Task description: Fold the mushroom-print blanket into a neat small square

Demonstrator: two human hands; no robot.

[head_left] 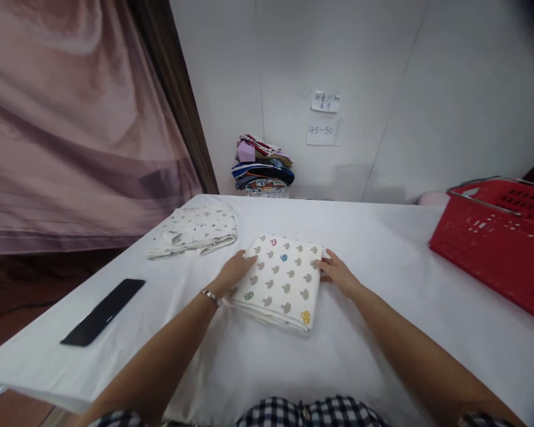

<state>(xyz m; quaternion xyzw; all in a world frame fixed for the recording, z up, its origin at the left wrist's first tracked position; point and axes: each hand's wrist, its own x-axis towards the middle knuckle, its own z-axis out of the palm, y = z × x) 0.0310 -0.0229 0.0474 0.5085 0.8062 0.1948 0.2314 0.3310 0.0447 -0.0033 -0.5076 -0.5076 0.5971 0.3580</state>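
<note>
A folded white cloth [278, 281] with grey mushrooms and a few coloured ones lies on the table in front of me. My left hand [237, 271] is at its left edge, thumb on top and the other fingers mostly hidden by the side of the fold. At the opposite edge, my right hand [339, 274] grips the cloth with bent fingers, some over the top and some against the side. The folded layers show along the near edge. Farther left rests a second folded white cloth [198, 228] with small dark prints, one corner turned up.
On the left of the white-covered table [374, 237] lies a flat black board [104, 312]. A red plastic basket [493, 249] with a metal handle stands at the right. Past the far edge is a stack of folded fabrics [263, 169]; a pink curtain [80, 130] hangs at left.
</note>
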